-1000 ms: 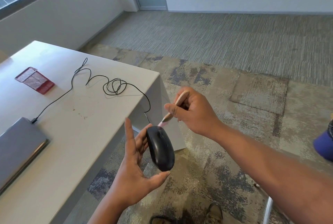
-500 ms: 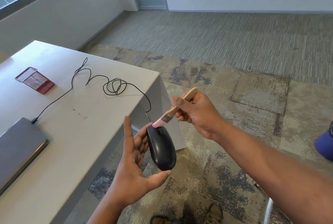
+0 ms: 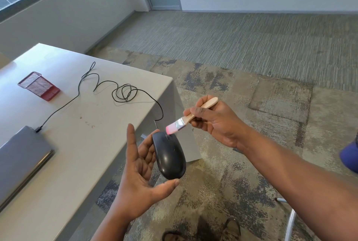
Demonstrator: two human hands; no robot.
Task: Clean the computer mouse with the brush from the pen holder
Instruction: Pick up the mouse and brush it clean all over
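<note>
My left hand (image 3: 139, 171) holds a black computer mouse (image 3: 169, 155) in the air just off the table's right edge, thumb under its rear and fingers behind its side. Pinched in my right hand (image 3: 217, 122) is a small brush (image 3: 184, 122) with a wooden handle, a metal band and pink bristles. The bristle tips touch the front of the mouse near its buttons. The red mesh pen holder (image 3: 38, 86) lies on its side at the far left of the table.
The mouse's black cable (image 3: 118, 93) coils across the white table (image 3: 81, 143) and plugs into a closed grey laptop (image 3: 21, 155) at the left. Patterned carpet spreads to the right. My shoes (image 3: 230, 227) and a chair leg (image 3: 289, 219) show at the bottom.
My right hand has tilted back and lifted, so the brush handle now sticks out past my fingers and the pink bristles are plainly seen on the mouse's front. My left hand has barely moved.
</note>
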